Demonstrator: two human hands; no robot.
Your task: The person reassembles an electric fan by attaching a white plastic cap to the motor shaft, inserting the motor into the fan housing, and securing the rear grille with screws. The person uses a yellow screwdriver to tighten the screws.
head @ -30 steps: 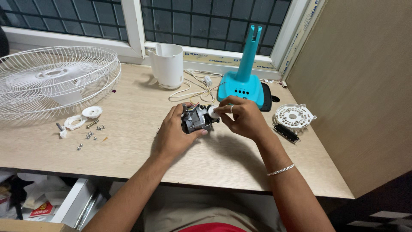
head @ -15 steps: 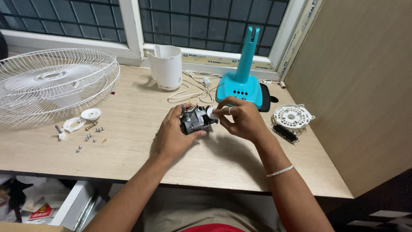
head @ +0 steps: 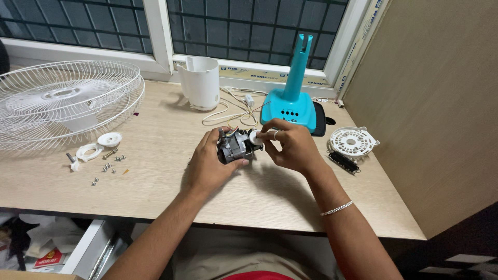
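My left hand (head: 207,163) grips a grey metal fan motor (head: 234,146) just above the wooden table (head: 155,181). Thin coloured wires run from the motor's top toward the back of the table. My right hand (head: 293,145) pinches a small white round part (head: 256,136) at the motor's right end. Both hands sit close together in the middle of the table, in front of the turquoise fan stand base (head: 290,106).
A white wire fan guard (head: 67,101) with blades lies at the left. Several screws (head: 109,167) and white rings (head: 98,145) lie near it. A white plastic housing (head: 202,80), loose wires (head: 233,106), a round white vented cover (head: 354,140) and a black strip (head: 343,162) surround the hands.
The hands and the motor stay in nearly the same place; the view has shifted slightly. The right fingers have moved a little on the white part.
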